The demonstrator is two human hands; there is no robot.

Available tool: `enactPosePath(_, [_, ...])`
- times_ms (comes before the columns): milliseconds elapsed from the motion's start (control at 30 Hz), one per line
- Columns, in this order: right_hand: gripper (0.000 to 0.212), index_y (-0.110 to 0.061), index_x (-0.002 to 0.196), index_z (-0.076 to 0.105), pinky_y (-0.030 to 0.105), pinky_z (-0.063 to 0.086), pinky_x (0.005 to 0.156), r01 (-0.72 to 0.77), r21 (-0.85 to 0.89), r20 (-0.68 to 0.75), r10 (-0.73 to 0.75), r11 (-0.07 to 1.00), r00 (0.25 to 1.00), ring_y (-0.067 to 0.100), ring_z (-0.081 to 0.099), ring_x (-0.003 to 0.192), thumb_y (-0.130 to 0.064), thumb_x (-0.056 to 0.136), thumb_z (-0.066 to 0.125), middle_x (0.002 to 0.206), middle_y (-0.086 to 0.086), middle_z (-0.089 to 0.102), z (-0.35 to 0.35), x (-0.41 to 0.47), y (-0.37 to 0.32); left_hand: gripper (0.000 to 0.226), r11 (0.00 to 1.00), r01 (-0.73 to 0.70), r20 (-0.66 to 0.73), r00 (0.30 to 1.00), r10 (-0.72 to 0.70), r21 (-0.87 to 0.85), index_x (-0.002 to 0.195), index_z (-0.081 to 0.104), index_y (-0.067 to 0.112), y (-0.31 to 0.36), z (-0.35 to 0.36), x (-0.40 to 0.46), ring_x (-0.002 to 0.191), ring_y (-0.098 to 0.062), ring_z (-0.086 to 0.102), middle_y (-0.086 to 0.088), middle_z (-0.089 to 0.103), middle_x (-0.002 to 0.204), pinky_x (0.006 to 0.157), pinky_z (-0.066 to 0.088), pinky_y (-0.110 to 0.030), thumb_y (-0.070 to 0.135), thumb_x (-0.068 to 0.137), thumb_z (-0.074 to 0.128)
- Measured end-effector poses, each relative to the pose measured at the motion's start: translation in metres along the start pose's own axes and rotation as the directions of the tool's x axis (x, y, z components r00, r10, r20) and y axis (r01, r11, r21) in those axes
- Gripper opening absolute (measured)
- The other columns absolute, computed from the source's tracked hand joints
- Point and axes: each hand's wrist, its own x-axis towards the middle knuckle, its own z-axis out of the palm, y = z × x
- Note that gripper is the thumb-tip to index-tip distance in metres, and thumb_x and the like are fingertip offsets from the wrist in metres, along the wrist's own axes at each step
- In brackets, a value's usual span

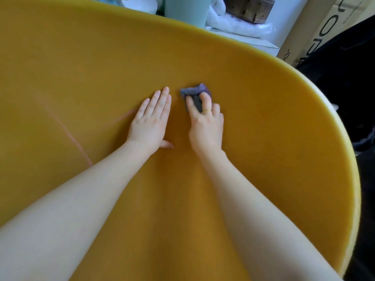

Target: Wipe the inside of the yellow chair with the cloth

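The yellow chair (85, 63) fills most of the view; I look down into its curved inner shell. My left hand (151, 121) lies flat on the inner surface, fingers straight and together, thumb out to the right. Just to its right, my right hand (206, 124) grips a small grey-purple cloth (194, 92) and presses it against the chair's inside. The fingers curl over the cloth, a gold ring on one finger. Most of the cloth is hidden under that hand.
Faint pale streaks (69, 134) cross the chair's inside at the left. Beyond the rim stand a pale green cylinder (186, 7), white plastic wrapping (233, 25) and a cardboard box (316, 31). Dark shapes (349, 74) lie at the right.
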Motion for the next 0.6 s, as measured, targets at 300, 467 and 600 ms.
enactPosePath(300, [0.048,-0.025,0.106,0.069,0.026,0.041,0.057,0.209,-0.127,0.058,-0.203,0.970,0.977,0.028,0.059,0.072,-0.017,0.075,0.034,0.106,0.007,0.066,-0.011,-0.017,0.016,0.132,0.995,0.039,0.091,0.995,-0.047,0.089,0.145,-0.017,0.001,-0.010,0.014,-0.031,0.144,-0.026,-0.014,-0.014,-0.022,0.154,0.116,-0.007,-0.036,0.070,0.065,0.062])
enactPosePath(467, [0.047,-0.017,0.112,0.064,0.031,0.043,0.058,-0.041,-0.200,-0.131,0.014,0.979,0.991,0.032,0.056,0.078,-0.008,0.075,0.036,0.114,0.013,0.063,-0.018,0.009,0.032,0.133,0.993,0.004,0.083,0.996,-0.014,0.119,0.146,-0.017,0.002,-0.014,0.016,-0.029,0.144,-0.028,-0.015,-0.015,-0.021,0.154,0.115,-0.008,-0.037,0.075,0.063,0.058])
enactPosePath(600, [0.050,-0.019,0.112,0.065,0.030,0.041,0.057,0.078,-0.064,0.040,-0.075,0.995,0.996,0.031,0.056,0.076,-0.014,0.073,0.034,0.114,0.011,0.063,0.003,-0.035,-0.003,0.134,0.995,0.006,0.057,0.998,-0.012,0.096,0.147,-0.015,0.005,-0.017,0.020,-0.030,0.145,-0.026,-0.012,-0.011,-0.018,0.155,0.116,-0.008,-0.037,0.072,0.061,0.062])
